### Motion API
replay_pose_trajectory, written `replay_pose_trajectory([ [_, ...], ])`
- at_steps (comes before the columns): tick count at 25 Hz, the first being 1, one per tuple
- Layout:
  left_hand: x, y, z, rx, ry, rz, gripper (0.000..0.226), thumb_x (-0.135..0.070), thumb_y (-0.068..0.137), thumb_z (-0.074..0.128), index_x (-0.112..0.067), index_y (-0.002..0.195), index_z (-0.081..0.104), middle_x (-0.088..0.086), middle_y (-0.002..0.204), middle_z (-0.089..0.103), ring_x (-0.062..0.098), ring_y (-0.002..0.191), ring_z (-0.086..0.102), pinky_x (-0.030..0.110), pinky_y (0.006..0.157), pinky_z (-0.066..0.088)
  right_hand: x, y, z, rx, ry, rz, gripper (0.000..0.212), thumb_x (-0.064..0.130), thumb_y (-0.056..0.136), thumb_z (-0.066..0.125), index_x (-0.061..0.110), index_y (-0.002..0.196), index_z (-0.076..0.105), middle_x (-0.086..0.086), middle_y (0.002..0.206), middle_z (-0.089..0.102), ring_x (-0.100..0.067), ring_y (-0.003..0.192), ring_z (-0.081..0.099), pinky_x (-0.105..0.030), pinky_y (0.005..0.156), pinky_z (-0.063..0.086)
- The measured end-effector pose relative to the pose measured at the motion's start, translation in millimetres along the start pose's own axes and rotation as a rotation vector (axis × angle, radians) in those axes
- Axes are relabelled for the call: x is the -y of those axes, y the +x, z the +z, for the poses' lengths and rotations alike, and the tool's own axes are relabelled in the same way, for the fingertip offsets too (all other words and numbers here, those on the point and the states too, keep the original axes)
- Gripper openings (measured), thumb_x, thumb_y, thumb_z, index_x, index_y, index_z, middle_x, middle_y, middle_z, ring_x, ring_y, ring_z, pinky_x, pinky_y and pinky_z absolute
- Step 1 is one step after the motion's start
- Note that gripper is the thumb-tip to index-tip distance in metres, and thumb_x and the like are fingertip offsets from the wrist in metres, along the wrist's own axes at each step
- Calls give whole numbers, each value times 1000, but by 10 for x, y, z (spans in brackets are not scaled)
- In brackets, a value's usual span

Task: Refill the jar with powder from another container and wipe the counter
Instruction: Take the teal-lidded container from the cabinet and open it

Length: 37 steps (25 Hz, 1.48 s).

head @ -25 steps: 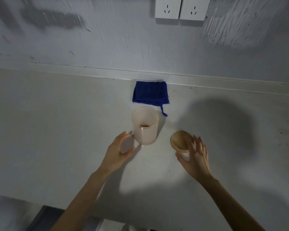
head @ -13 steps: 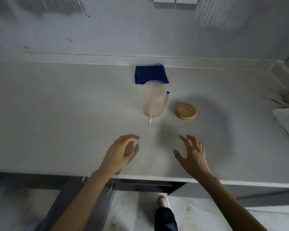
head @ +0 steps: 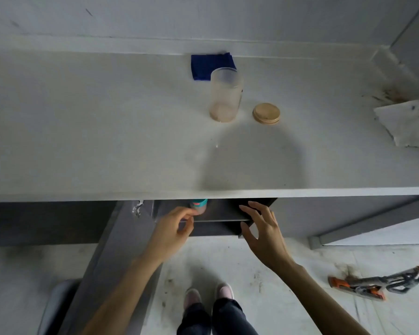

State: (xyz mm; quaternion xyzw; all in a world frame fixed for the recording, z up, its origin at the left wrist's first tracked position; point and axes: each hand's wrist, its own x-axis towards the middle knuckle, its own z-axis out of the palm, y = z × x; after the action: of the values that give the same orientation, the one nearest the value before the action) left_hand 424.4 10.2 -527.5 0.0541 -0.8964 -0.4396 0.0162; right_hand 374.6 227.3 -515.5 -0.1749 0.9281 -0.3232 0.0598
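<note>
A clear jar (head: 225, 95) stands open on the white counter (head: 107, 141), with a thin layer of tan powder at its bottom. Its round wooden lid (head: 266, 113) lies just to the right. A folded blue cloth (head: 207, 66) lies behind the jar by the wall. Under the counter, on a dark cabinet shelf (head: 228, 213), stands a small container (head: 199, 205) with a teal top, mostly hidden by the counter edge. My left hand (head: 174, 230) reaches it, and its loosely curled fingertips touch it. My right hand (head: 261, 230) hovers at the shelf's front edge, fingers spread, holding nothing.
A grey cabinet door (head: 116, 250) stands swung out at the left, its hinge (head: 138, 208) showing. A broken white slab (head: 406, 122) lies on the counter's right end near brown stains. An orange and grey tool (head: 373, 284) lies on the floor. My feet (head: 209, 294) are below.
Both hands dropped from the counter top to below its front edge and now reach into the open cabinet. The view tilted down. The jar, lid and cloth stayed put.
</note>
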Motion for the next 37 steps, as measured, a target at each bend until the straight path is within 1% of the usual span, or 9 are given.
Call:
replay_pose_trajectory([
  [3,76,-137,141,14,20,-85,26,-5,84,52,-9,109,61,-4,103,64,-4,89,56,0,75,34,-168,-53,144,87,-39,11,39,17,84,59,13,123,52,-12,128,49,-29,118,46,-33,92,41],
  [6,179,-230,239,76,108,-133,37,-20,87,49,-11,123,51,7,119,62,21,103,60,22,84,40,-286,-40,278,184,-99,26,40,19,84,59,11,123,51,-15,125,51,-33,114,48,-40,94,41],
  [8,288,-206,334,114,145,-212,41,-19,87,51,-12,128,45,9,127,57,27,111,56,31,92,41,-321,12,376,253,-102,43,41,20,85,57,10,124,49,-14,126,50,-33,114,47,-41,97,39],
  [13,621,34,559,155,163,-266,52,-19,87,53,-6,134,35,12,141,42,25,128,42,35,105,34,-400,339,687,354,-77,107,48,25,86,54,12,131,41,-14,132,44,-31,120,40,-41,102,35],
  [17,1100,311,795,121,152,-310,62,-24,84,59,-6,136,30,14,142,40,28,126,43,35,104,35,-687,622,1094,371,-57,104,54,26,84,57,14,133,37,-13,135,41,-30,123,38,-39,103,34],
  [24,2094,874,1416,-6,58,-331,75,-23,79,66,-3,138,23,16,142,35,27,128,40,33,103,34,-1231,1251,1996,352,-24,53,76,31,82,60,16,142,15,-13,144,30,-29,128,34,-35,101,32],
  [28,2451,1145,1666,-51,16,-289,76,-23,76,69,-4,136,27,16,139,39,27,125,43,33,102,36,-1286,1550,2307,286,105,4,88,19,77,68,14,142,8,-14,143,32,-29,130,32,-34,103,30],
  [33,2550,1463,1737,-33,-161,-159,81,-16,65,78,-16,130,29,-5,122,48,8,108,49,3,82,38,-1376,1817,2563,264,191,-24,91,20,68,76,14,138,19,-10,136,40,-23,125,38,-20,95,29],
  [37,2573,1572,1793,-40,-210,-196,76,-19,69,76,-16,130,32,-6,117,51,13,109,50,26,88,44,-1409,1892,2601,277,221,-32,82,22,68,76,17,134,27,-3,134,46,-20,120,46,-18,88,33],
])
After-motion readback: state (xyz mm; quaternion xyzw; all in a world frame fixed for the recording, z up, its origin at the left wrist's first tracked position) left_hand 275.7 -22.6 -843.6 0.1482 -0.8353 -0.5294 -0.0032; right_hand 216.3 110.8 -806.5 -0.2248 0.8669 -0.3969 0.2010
